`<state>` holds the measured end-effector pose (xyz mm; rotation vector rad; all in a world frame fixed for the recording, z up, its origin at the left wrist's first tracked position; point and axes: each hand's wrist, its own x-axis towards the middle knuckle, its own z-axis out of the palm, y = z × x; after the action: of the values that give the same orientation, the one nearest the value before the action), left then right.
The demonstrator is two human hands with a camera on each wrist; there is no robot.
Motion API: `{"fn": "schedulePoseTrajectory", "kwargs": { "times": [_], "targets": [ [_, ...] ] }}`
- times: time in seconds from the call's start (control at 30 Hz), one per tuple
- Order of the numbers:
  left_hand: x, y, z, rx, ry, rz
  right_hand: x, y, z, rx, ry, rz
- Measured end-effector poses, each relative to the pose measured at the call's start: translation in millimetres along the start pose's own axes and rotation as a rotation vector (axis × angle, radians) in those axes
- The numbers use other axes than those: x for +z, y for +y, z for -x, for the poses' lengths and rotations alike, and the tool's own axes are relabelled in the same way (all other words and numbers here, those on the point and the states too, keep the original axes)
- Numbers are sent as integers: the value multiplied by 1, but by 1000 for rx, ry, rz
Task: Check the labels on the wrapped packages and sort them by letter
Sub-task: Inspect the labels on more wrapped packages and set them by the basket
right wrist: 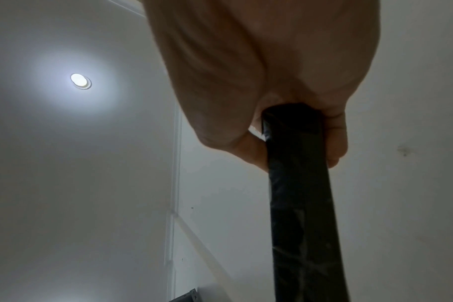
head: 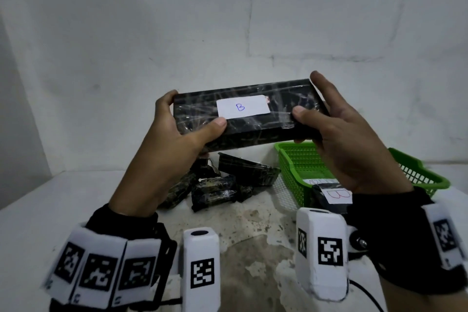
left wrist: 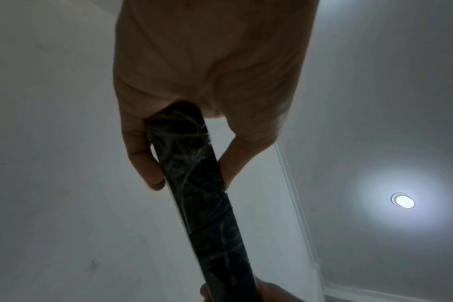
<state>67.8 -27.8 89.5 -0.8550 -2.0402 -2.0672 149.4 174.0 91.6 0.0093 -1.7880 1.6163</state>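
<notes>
Holding a long black wrapped package (head: 248, 114) up in the air above the table (head: 38, 210), level with the wall behind, one hand at each end. Gripping the left end with the left hand (head: 177, 139): thumb (head: 210, 129) lying across the front face just below the white label (head: 242, 107), the other fingers curling round the back edge, forearm rising steeply from the wrist band. Clasping the right end with the right hand (head: 354, 149): thumb (head: 301, 115) pressing on the front face beside the label, fingers wrapping over the top and behind, palm turned towards the package. Showing a blue letter B on the label, facing the head camera. Looking along the package's narrow edge (left wrist: 202, 194) from the left wrist view, with the left fingers (left wrist: 140, 159) on one side and the thumb on the other, pinching it between them. Repeating the same pinch in the right wrist view, the package (right wrist: 303, 204) running away from the palm. Lying beneath, on the table, a heap of further black packages (head: 220, 185), just beside a green basket (head: 296, 167); resting at the basket's near side, another package with a label marked B in red (head: 338, 194), partly hidden by the right hand.
</notes>
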Motion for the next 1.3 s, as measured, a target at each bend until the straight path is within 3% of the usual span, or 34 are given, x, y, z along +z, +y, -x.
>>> {"fn": "schedulePoseTrajectory", "kwargs": {
  "times": [0.37,0.67,0.93,1.3],
  "targets": [
    [-1,-1,2,68,-43,32,0,0,4,-61,-32,102],
    [0,-2,1,104,18,11,7,-2,10,-95,-2,238],
    [5,-1,6,161,-11,-58,9,-6,14,-118,42,334],
    [6,1,7,151,-36,-109,9,-9,16,-112,76,364]
  ]
}}
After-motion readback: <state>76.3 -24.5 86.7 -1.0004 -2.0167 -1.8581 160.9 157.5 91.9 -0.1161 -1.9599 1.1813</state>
